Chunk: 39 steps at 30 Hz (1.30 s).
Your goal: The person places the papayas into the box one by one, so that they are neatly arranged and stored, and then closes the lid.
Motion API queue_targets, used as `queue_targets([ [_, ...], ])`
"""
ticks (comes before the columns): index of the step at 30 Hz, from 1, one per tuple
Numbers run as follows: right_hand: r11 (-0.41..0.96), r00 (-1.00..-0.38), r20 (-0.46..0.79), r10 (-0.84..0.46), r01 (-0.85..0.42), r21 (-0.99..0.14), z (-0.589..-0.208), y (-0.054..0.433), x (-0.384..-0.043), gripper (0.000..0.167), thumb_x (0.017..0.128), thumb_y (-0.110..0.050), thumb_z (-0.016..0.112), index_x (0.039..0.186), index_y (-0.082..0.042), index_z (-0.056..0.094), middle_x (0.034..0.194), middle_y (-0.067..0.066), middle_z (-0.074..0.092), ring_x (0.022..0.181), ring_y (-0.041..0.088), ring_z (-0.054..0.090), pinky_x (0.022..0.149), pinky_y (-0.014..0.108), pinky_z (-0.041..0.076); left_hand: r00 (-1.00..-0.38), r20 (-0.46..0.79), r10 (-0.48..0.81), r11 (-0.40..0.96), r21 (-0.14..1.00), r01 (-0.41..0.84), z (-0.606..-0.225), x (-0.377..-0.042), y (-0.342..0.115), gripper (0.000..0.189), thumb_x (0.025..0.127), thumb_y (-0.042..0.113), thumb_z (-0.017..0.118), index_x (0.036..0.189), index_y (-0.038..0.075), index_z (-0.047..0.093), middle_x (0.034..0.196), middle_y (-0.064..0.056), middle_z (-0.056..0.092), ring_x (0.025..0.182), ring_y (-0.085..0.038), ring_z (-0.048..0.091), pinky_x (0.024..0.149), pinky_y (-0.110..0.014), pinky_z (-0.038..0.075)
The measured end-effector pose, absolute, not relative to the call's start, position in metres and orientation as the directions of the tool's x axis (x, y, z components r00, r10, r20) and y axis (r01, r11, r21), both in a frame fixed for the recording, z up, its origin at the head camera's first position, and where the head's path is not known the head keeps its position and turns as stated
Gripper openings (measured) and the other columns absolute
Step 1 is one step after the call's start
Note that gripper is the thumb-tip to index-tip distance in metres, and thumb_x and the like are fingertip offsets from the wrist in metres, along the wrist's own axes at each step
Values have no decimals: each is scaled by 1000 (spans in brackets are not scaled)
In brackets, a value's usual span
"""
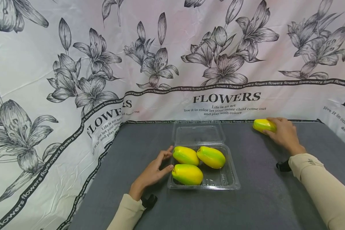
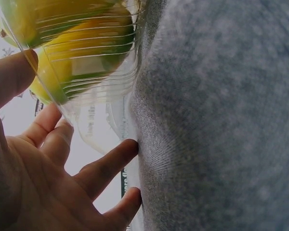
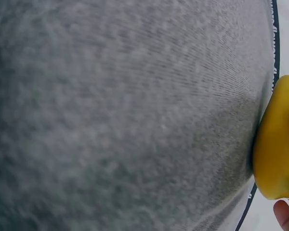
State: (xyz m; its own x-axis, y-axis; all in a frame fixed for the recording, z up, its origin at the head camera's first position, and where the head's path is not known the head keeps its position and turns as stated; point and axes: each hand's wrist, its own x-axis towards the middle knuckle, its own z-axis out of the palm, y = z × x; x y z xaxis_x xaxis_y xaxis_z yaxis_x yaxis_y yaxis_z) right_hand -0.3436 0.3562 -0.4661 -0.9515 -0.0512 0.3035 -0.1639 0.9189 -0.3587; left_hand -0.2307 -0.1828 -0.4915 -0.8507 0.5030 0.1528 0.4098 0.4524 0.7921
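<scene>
While the left hand (image 1: pixel 151 171), spread and ungripping, touches a clear container (image 1: pixel 215 176), the right hand (image 1: pixel 285 133) grips a yellow-green fruit (image 1: pixel 260 125), which might roll if loosely held.

Your left sleeve (image 1: pixel 125 212) and right sleeve (image 1: pixel 320 188) are long and cream-coloured, in plain cloth with soft creases. You have a small greyish mark or crease, too small to make out, on the right cuff (image 1: pixel 305 162). At your wrists sit compact black devices, the left device (image 1: pixel 150 201) blocky with rounded corners, the right device (image 1: pixel 283 166) partly covered by cloth.
</scene>
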Motion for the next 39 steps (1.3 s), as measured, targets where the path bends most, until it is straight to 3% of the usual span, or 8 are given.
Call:
queue_targets([
  [21,900,-930,365,-47,-198,-388,-470,357,-334,58,95,-26,72,142,0,51,138,39,47,123,58,41,91,71,31,-851,150,502,458,789,409,-491,-233,-181,43,105,33,58,140,17,40,170,9,21,149,-30,41,119,-61,33],
  [39,822,-850,513,-118,-374,-429,-472,335,-320,60,85,-16,82,137,2,57,131,36,56,115,53,49,92,66,35,-857,140,497,459,796,396,-492,-231,-182,44,105,33,58,141,17,39,170,10,20,150,-29,40,119,-61,32],
])
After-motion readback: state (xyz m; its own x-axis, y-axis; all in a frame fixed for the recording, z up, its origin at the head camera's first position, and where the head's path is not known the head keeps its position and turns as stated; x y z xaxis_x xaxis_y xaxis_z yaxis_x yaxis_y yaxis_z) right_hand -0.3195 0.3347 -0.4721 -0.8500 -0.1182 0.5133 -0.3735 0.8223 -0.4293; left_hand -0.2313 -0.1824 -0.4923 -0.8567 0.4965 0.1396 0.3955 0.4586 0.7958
